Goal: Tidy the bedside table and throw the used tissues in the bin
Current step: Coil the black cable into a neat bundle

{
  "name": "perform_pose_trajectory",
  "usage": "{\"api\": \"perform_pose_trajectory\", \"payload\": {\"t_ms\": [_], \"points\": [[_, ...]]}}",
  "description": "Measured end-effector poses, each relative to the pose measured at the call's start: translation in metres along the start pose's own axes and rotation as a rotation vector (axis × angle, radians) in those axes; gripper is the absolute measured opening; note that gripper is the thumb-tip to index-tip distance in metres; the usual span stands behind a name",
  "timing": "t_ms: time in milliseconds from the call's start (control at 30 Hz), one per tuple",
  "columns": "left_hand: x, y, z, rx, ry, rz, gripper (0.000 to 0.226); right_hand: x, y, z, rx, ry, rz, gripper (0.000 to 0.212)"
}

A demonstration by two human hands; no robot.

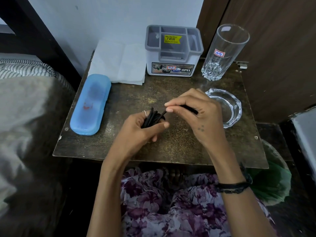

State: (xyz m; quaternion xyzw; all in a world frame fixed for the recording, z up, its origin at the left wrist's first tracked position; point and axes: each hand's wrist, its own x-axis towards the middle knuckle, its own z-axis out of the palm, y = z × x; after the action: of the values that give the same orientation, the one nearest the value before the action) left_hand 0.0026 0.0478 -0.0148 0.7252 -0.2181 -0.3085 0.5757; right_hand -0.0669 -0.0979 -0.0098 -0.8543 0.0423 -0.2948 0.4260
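Over the middle of the dark bedside table [188, 151], my left hand [142, 129] grips a coiled bundle of black cable [153, 118]. My right hand [193, 110] pinches the loose end of that cable between thumb and fingertips, just right of the bundle. A stack of white tissues [119, 62] lies flat at the table's back left. A bin with a green liner [273, 182] stands on the floor at the right, below the table's edge.
A blue plastic case [90, 103] lies on the table's left side. A grey-and-white organiser box [172, 52] stands at the back, a tall drinking glass [222, 52] to its right, a glass ashtray [227, 106] in front. Bed on the left.
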Motion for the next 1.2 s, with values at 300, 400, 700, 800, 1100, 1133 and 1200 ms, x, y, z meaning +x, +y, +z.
{"api": "perform_pose_trajectory", "payload": {"t_ms": [300, 400, 700, 800, 1100, 1133, 1200], "points": [[-0.003, -0.004, -0.007, -0.317, -0.1, -0.018, 0.032, -0.002, 0.007, -0.002, -0.385, -0.072, -0.172, 0.026], [-0.003, -0.002, -0.004, -0.451, -0.132, -0.042, 0.037, -0.001, 0.002, 0.004, -0.443, 0.009, -0.164, 0.02], [-0.006, 0.007, 0.0, -0.828, -0.261, -0.055, 0.027, -0.002, -0.011, 0.025, -0.058, 0.124, 0.07, 0.016], [-0.005, 0.008, 0.0, -0.856, -0.219, -0.051, 0.027, -0.001, -0.014, 0.029, 0.229, 0.125, 0.26, 0.013], [-0.003, 0.007, -0.004, -0.742, -0.037, -0.109, 0.035, 0.003, -0.015, 0.036, 0.66, 0.108, 0.632, 0.019], [-0.002, 0.007, -0.005, -0.744, -0.034, -0.122, 0.035, 0.003, -0.015, 0.036, 0.695, 0.094, 0.655, 0.018], [-0.002, 0.007, -0.005, -0.765, -0.035, -0.15, 0.035, 0.003, -0.015, 0.035, 0.764, 0.06, 0.704, 0.016]]}}
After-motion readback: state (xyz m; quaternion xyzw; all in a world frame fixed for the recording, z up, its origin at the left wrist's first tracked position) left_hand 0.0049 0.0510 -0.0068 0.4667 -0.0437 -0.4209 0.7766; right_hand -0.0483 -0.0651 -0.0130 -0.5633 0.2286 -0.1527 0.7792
